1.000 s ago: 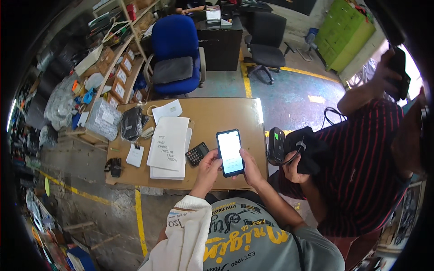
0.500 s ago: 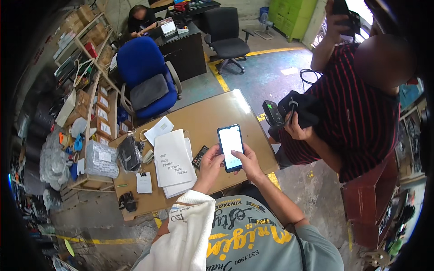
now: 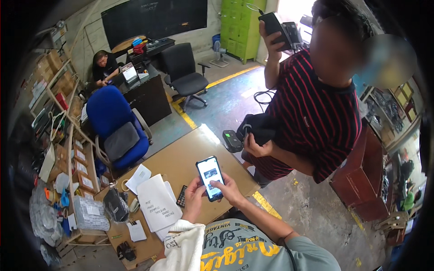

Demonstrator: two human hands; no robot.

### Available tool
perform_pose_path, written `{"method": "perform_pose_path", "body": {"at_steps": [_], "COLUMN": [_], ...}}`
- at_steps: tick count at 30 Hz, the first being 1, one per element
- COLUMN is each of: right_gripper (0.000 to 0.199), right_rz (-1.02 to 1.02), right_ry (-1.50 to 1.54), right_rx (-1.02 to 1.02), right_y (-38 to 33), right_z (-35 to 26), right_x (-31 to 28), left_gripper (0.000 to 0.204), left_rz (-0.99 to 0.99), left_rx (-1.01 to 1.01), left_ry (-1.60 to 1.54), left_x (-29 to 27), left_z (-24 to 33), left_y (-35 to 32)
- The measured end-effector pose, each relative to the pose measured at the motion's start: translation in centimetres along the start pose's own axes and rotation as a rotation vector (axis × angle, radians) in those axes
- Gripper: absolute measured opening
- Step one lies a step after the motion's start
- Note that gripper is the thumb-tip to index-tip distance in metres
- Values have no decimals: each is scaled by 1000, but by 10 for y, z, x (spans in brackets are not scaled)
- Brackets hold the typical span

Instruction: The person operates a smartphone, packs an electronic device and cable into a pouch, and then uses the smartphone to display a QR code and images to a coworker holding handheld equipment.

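A smartphone point(image 3: 208, 170) in a dark case stands tilted up over the near part of the table, its lit screen showing small pictures on white. My left hand point(image 3: 194, 198) grips its lower left edge. Wrapped round the lower right edge is my right hand point(image 3: 231, 190), its thumb over the screen. Beside my left hand a dark calculator point(image 3: 182, 196) lies on the table, partly hidden. A stack of white papers point(image 3: 156, 198) with handwriting on top lies left of it.
The brown table point(image 3: 178, 149) also holds a notepad point(image 3: 136, 231) and a plastic-wrapped dark packet point(image 3: 116, 205). Across its right corner stands a person in a striped shirt point(image 3: 312, 117), holding black devices. A blue chair point(image 3: 118, 124) and crowded shelves point(image 3: 74, 153) are at left.
My view has tilted up and turned right, so the table and phone sit lower and further left. The phone's screen went from mostly white to showing pictures. Both hands keep their hold.
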State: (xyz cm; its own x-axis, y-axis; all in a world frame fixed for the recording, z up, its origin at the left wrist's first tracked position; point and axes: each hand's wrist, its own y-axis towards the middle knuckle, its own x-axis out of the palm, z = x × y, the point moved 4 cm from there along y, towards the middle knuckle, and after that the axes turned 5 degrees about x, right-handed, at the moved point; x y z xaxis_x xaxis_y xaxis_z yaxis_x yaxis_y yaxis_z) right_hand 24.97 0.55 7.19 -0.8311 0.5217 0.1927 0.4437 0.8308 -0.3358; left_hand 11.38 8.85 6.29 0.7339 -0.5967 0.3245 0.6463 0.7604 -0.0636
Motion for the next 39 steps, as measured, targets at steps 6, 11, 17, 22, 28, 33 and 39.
{"method": "perform_pose_path", "body": {"at_steps": [6, 11, 17, 22, 28, 33, 39], "right_gripper": [34, 36, 31, 36, 42, 41, 38], "right_rz": [43, 52, 54, -16, -135, -177, -161], "right_ry": [60, 49, 112, 162, 224, 148, 88], "right_rx": [-1, 1, 6, 18, 42, -27, 25], "right_y": [1, 9, 13, 26, 35, 38, 50], "right_z": [-13, -24, -19, -21, -18, -16, -14], "right_x": [-4, -11, -6, -4, 10, 24, 29], "left_gripper": [37, 37, 38, 38, 38, 39, 40], "left_rz": [-4, 3, -10, 5, 92, 118, 145], "left_rx": [-9, -2, -7, -3, -20, -5, 16], "left_ry": [-36, -65, -61, -79, -128, -131, -119], "left_x": [11, 19, 11, 4, -16, -30, -35], "left_z": [9, 8, 8, 10, 14, 17, 19], "left_y": [12, 28, 29, 35, 36, 38, 36]}}
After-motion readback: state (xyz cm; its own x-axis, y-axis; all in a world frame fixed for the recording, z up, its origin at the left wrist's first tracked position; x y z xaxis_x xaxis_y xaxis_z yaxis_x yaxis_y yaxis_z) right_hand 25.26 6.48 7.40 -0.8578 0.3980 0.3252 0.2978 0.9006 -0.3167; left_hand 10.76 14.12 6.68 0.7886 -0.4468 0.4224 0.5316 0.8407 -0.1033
